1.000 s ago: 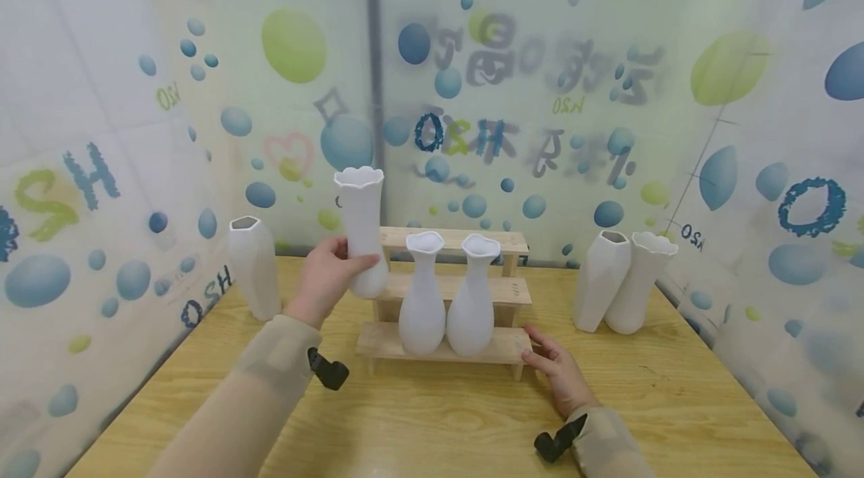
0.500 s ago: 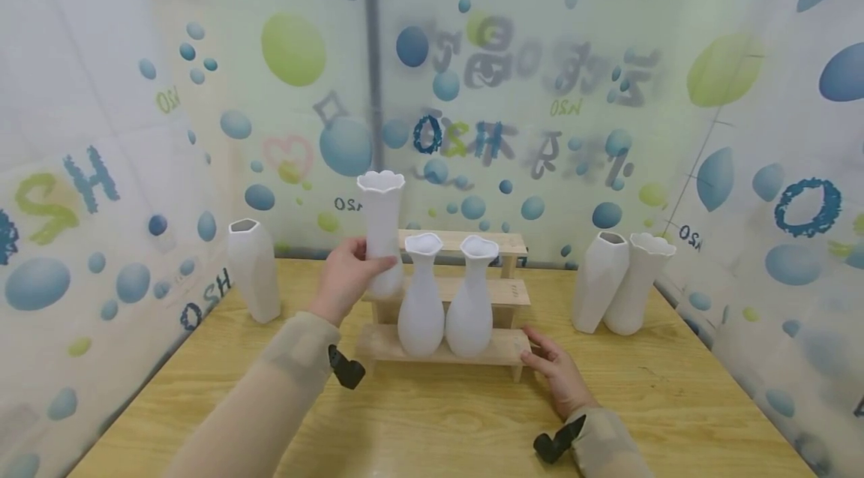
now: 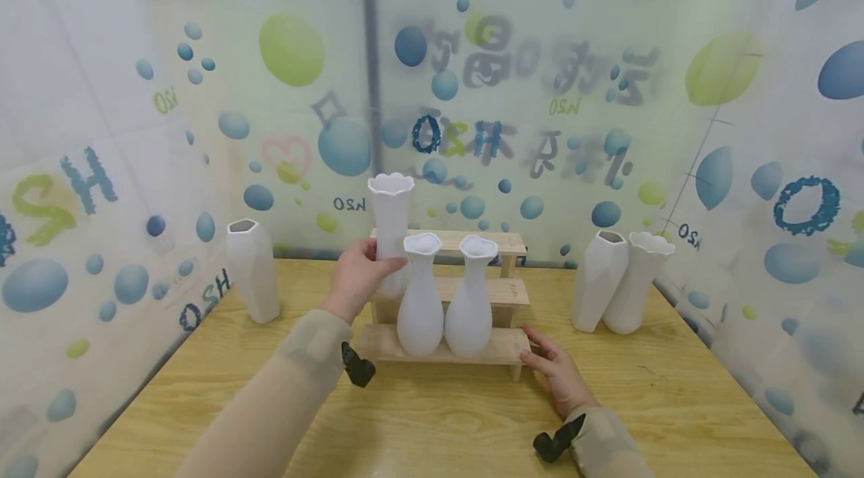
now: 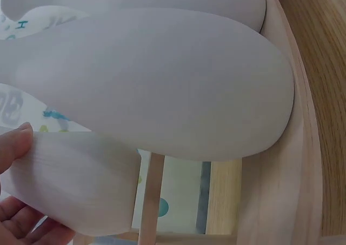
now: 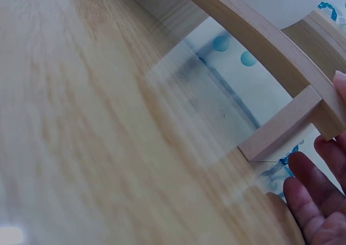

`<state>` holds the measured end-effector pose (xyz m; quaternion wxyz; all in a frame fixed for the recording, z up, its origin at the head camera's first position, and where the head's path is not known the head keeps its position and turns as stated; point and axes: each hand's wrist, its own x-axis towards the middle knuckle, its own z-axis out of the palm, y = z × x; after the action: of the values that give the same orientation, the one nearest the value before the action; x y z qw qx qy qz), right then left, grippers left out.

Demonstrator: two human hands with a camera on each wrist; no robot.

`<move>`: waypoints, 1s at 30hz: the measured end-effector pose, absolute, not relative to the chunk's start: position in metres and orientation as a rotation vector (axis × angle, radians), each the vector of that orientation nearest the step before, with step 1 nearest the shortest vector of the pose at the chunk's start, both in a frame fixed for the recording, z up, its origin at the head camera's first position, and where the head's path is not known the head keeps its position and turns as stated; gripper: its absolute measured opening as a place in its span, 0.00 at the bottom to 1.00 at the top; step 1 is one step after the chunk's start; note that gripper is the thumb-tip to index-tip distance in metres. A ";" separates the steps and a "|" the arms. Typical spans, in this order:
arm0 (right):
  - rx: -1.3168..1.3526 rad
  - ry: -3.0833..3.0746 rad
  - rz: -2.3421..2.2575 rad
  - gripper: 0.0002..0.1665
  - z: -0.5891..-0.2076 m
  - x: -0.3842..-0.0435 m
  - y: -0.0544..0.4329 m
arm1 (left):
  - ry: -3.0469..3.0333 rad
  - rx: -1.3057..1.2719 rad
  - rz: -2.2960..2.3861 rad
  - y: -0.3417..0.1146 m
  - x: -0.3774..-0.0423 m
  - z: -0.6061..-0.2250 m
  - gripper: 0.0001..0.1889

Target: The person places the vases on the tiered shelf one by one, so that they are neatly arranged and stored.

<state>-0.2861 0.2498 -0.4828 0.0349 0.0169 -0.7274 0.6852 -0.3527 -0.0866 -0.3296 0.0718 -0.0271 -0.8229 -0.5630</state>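
Observation:
My left hand [image 3: 358,278] grips a tall white vase with a scalloped rim [image 3: 391,208], thumb across its front. It is held upright at the left end of the middle step, its base partly hidden behind a bulbous white vase [image 3: 421,317]. In the left wrist view, the base of the held vase [image 4: 81,185] is close to the step. A second bulbous vase [image 3: 469,317] stands beside the first on the bottom step of a three-tier wooden stand [image 3: 509,339]. My right hand [image 3: 560,373] holds the right end of that bottom step between thumb and fingers.
One faceted white vase [image 3: 253,272] stands on the table at the left. At the right, another faceted vase [image 3: 598,283] stands against a scalloped vase [image 3: 640,284]. A patterned curtain [image 3: 574,28] closes off the back and sides of the wooden table [image 3: 432,418].
My left hand has carried the scalloped vase rightward and slightly down, over the left end of the middle step. My right hand has stayed at the stand's end.

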 end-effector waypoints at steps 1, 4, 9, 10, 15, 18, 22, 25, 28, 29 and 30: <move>0.052 -2.237 2.105 0.35 -0.483 -0.286 0.250 | -2.476 -0.083 -1.688 -0.086 -0.353 -0.330 0.33; 0.050 -2.243 2.096 0.35 -0.483 -0.286 0.250 | -2.486 -0.074 -1.670 -0.084 -0.356 -0.331 0.32; 0.040 -2.243 2.095 0.35 -0.483 -0.285 0.250 | -2.492 -0.067 -1.668 -0.081 -0.358 -0.331 0.31; 0.039 -2.241 2.098 0.35 -0.483 -0.285 0.250 | -2.492 -0.066 -1.675 -0.080 -0.358 -0.331 0.30; 0.050 -2.236 2.100 0.34 -0.484 -0.286 0.250 | -2.489 -0.059 -1.703 -0.077 -0.359 -0.331 0.30; 0.052 -2.234 2.104 0.34 -0.485 -0.287 0.251 | -2.488 -0.070 -1.710 -0.076 -0.360 -0.332 0.30; 0.052 -2.238 2.101 0.34 -0.485 -0.288 0.251 | -2.494 -0.077 -1.697 -0.073 -0.361 -0.333 0.28; 0.052 -2.240 2.096 0.34 -0.485 -0.288 0.251 | -2.509 -0.063 -1.687 -0.071 -0.361 -0.331 0.27; 0.051 -2.236 2.099 0.34 -0.485 -0.288 0.251 | -2.527 -0.045 -1.676 -0.068 -0.361 -0.329 0.26; 0.048 -2.234 2.102 0.34 -0.485 -0.288 0.251 | -2.531 -0.040 -1.673 -0.068 -0.362 -0.329 0.26; 0.045 -2.232 2.106 0.35 -0.485 -0.288 0.251 | -2.535 -0.040 -1.668 -0.067 -0.362 -0.328 0.26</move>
<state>-0.2880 0.2508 -0.4851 0.0363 0.0147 -0.7268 0.6858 -0.3617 -0.0671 -0.3284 0.0532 -0.0131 -0.8341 -0.5488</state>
